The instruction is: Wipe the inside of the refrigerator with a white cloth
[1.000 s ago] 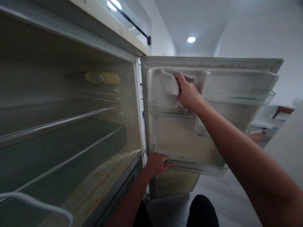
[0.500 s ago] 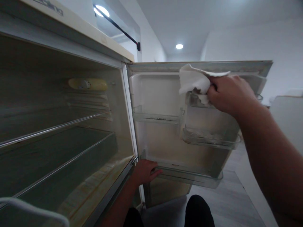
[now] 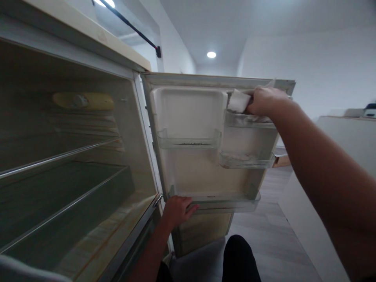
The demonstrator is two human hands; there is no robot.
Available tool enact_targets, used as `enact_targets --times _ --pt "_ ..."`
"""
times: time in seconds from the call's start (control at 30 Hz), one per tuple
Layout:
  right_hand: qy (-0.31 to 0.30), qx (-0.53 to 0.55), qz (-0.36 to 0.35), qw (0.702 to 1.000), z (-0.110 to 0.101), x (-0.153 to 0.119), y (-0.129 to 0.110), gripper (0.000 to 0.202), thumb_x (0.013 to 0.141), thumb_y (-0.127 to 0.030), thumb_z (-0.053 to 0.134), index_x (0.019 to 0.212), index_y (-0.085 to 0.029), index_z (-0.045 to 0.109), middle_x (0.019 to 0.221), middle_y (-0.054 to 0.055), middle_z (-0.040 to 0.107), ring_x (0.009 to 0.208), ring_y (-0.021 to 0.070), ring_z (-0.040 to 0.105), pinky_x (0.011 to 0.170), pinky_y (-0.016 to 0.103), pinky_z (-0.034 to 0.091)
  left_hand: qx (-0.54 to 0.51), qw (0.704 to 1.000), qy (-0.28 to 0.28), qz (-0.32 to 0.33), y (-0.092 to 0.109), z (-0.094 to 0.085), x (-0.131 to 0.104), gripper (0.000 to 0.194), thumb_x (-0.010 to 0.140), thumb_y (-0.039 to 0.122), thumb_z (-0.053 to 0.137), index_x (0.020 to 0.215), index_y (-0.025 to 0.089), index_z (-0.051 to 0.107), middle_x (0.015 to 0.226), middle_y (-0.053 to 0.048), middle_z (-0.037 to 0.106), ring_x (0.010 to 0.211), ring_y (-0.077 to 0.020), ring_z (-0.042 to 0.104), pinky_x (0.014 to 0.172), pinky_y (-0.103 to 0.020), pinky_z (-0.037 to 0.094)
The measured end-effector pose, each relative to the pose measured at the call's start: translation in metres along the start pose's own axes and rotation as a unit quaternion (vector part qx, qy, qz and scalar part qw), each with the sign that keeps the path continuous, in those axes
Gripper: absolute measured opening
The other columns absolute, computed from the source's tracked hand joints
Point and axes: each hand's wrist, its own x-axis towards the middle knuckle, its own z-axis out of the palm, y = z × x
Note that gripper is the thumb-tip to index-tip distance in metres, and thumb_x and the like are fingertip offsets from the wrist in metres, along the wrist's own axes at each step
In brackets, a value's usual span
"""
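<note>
An open fridge door (image 3: 188, 109) with clear plastic door bins faces me. Up at its right side, my right hand (image 3: 266, 102) is closed on a white, crumpled paper towel (image 3: 238, 101), inside the upper right door bin (image 3: 235, 119). Part of the towel is hidden by my fingers. Lower down, my left hand (image 3: 178, 212) rests at the left end of the long bottom door bin (image 3: 229, 205), its fingers stretched out and apart. The middle right bin (image 3: 246, 161) and the left bin (image 3: 189, 143) sit between the two hands.
On the left stands the fridge interior with glass shelves (image 3: 61, 157) and a yellowed light housing (image 3: 84, 101). A pale cord or tube (image 3: 26, 270) crosses the lower left corner. My knee (image 3: 239, 258) is below the door. A white cabinet (image 3: 346, 145) stands at right.
My right hand has pushed the paper towel down into the upper right bin, and the towel is more bunched. The door has swung slightly and the view shifted right. My left hand stays put.
</note>
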Motion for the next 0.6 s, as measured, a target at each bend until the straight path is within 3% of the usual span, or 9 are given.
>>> enact_targets --times 0.13,0.27,0.37,0.5,0.6 --pt "-0.03 -0.049 0.036 0.998 0.005 0.008 0.021 0.056 0.086 -0.041 0.057 0.125 -0.002 0.066 0.126 0.03 0.063 0.113 0.0397 0.062 0.085 0.044 0.05 0.002 1.0 -0.015 -0.003 0.002 0.0 0.001 0.051 0.098 0.06 0.039 0.079 0.022 0.068 0.072 -0.006 0.072 0.069 -0.0258 0.069 0.065 -0.036 0.046" --pt "-0.092 -0.066 -0.035 0.993 0.008 0.016 0.012 0.058 0.089 -0.049 0.053 0.126 -0.007 0.067 0.128 0.023 0.065 0.108 0.0342 0.063 0.085 0.041 0.049 0.008 1.0 -0.018 -0.012 0.005 -0.001 0.002 0.052 0.098 0.061 0.039 0.079 0.022 0.069 0.073 -0.007 0.072 0.07 -0.0269 0.069 0.065 -0.037 0.047" --pt "-0.157 -0.03 -0.111 0.981 0.005 0.018 -0.004 0.047 0.091 -0.043 0.052 0.12 -0.011 0.07 0.12 0.016 0.07 0.098 0.0272 0.066 0.083 0.036 0.05 0.01 1.0 -0.014 -0.017 0.006 0.0 0.003 0.053 0.098 0.061 0.039 0.078 0.022 0.069 0.072 -0.007 0.072 0.071 -0.0262 0.069 0.066 -0.037 0.047" --pt "-0.116 0.051 -0.191 0.973 0.004 0.017 -0.017 0.033 0.086 -0.031 0.058 0.114 -0.02 0.072 0.108 0.008 0.073 0.096 0.0246 0.065 0.083 0.035 0.051 0.014 1.0 -0.013 -0.022 0.008 0.0 0.005 0.055 0.098 0.062 0.038 0.079 0.021 0.07 0.07 -0.007 0.071 0.07 -0.0246 0.069 0.066 -0.036 0.048" --pt "-0.123 0.118 -0.226 0.959 0.008 0.018 -0.01 0.032 0.087 -0.029 0.057 0.114 -0.021 0.072 0.109 0.005 0.073 0.089 0.0209 0.063 0.079 0.032 0.05 0.021 0.999 -0.018 -0.027 0.01 0.0 0.007 0.056 0.098 0.062 0.037 0.081 0.02 0.07 0.073 -0.008 0.072 0.072 -0.0252 0.07 0.068 -0.037 0.049"
